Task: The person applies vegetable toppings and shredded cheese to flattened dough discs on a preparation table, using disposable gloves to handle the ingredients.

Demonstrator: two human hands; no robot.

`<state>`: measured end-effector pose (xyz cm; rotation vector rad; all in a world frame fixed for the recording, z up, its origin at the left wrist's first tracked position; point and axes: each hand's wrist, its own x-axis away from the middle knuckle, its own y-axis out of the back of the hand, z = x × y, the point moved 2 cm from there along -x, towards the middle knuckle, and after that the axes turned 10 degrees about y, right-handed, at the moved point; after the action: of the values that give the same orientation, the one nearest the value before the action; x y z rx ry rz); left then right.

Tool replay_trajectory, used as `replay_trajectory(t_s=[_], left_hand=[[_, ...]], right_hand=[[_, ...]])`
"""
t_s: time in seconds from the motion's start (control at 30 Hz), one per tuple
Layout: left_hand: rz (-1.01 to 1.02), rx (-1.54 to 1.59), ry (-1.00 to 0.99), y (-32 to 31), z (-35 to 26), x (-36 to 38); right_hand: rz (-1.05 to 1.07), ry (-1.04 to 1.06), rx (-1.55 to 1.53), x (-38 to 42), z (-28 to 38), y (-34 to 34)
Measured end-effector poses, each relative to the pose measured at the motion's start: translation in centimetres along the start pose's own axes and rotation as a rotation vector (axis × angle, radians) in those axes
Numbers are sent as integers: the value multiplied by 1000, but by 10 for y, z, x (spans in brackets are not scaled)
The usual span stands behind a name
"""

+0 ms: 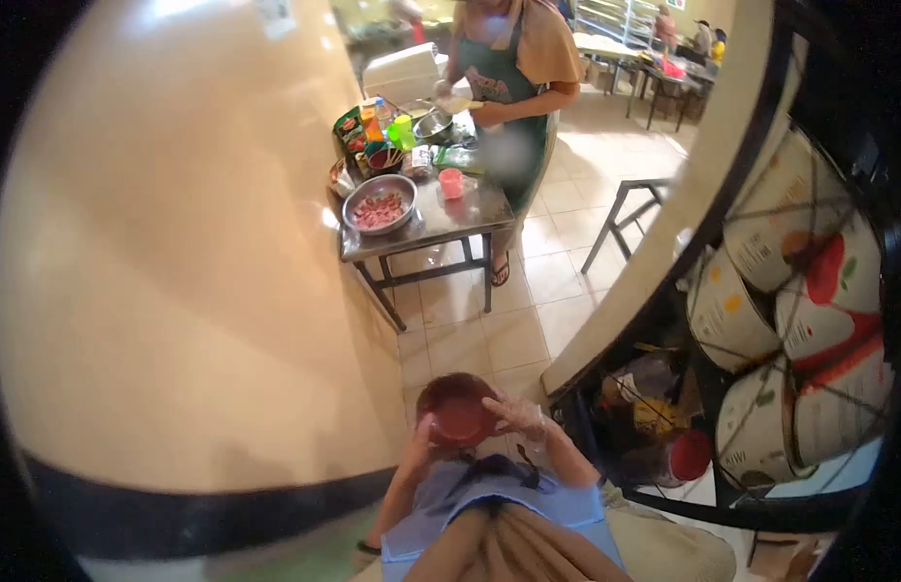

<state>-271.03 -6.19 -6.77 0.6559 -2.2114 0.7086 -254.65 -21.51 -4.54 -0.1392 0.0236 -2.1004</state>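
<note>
A dark red bowl (457,412) is held in front of my body, its inside facing up toward me. My left hand (423,438) grips its left rim. On the right rim is my right hand (516,415), which seems to wear a thin clear glove. Further ahead, a metal bowl (381,205) with pieces of reddish meat stands at the near left of a metal table (441,225). A pink cup (451,183) is to its right on the same table.
Behind the table a person in a green apron (499,78) works with their hands over a metal bowl (433,126). A rack with large cans (751,310) stands close on my right. A wall (208,291) runs along my left. A dark-framed stool (620,218) is further right.
</note>
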Motion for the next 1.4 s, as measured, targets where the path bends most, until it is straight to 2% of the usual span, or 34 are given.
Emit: replay_trajectory(t_s=[0.03, 0.07, 0.1, 0.13, 0.2, 0.23, 0.33, 0.37, 0.4, 0.47, 0.5, 0.53, 0.6, 0.63, 0.73, 0.77, 0.83, 0.87, 0.9, 1.0, 1.03, 1.13, 1.3, 1.4], left_hand=[[-13, -52, -36, -2, -18, -24], [-22, -99, -71, -4, -35, -46], [167, -100, -62, -20, -62, -54], [194, -144, -3, -34, -81, -63], [235, -247, 106, -62, -115, -84], [245, -281, 128, -76, -129, -95], [298, -345, 181, -113, -162, -137], [327, -340, 191, -123, -173, -153], [355, -335, 196, -130, -182, -168], [354, -552, -16, -127, -196, -204], [295, -436, 60, -128, -205, -212], [237, -319, 128, -139, -224, -216], [226, -333, 92, -137, -245, -245], [215, -343, 89, -131, -252, -252], [101, -279, 83, -139, -281, -270], [106, -266, 79, -145, -292, -283], [107, -255, 89, -151, -307, -306], [135, -263, 85, -159, -318, -319], [167, -271, 78, -172, -332, -334], [264, -349, 54, -216, -368, -361], [303, -397, 36, -235, -385, -374], [426, -503, 76, -280, -405, -408], [572, -680, 74, -357, -421, -449], [578, -780, 20, -393, -419, -483]], right_hand=[[-33, 194, 187, -19, -2, 10], [-98, 128, 228, -26, -9, 22], [-162, 60, 265, -34, -9, 33], [-223, -10, 295, -41, -7, 44], [-433, -243, -242, -54, 7, 58], [-513, -139, -292, -64, -17, 74], [-633, 23, -64, -83, -53, 122], [-746, -13, 43, -90, -59, 133], [-767, -27, -78, -97, -63, 144], [-822, -45, -341, -115, -51, 159], [-955, -57, -308, -129, -70, 174], [-1003, -76, -294, -143, -64, 192], [-1104, -143, -292, -164, -59, 217], [-1066, -224, -454, -171, -55, 230], [-1211, -221, -554, -201, 15, 256], [-1121, 11, -514, -204, -47, 284], [-1171, 70, -486, -209, -55, 315], [-1204, 104, -476, -220, -43, 322], [-1260, 99, -598, -224, -29, 329], [-1480, -35, -647, -235, 3, 357], [-1390, 69, -681, -234, -21, 375], [-1528, 215, -658, -239, -4, 410], [-1599, 246, -674, -244, -8, 480], [-1586, 275, -675, -255, -10, 535]])
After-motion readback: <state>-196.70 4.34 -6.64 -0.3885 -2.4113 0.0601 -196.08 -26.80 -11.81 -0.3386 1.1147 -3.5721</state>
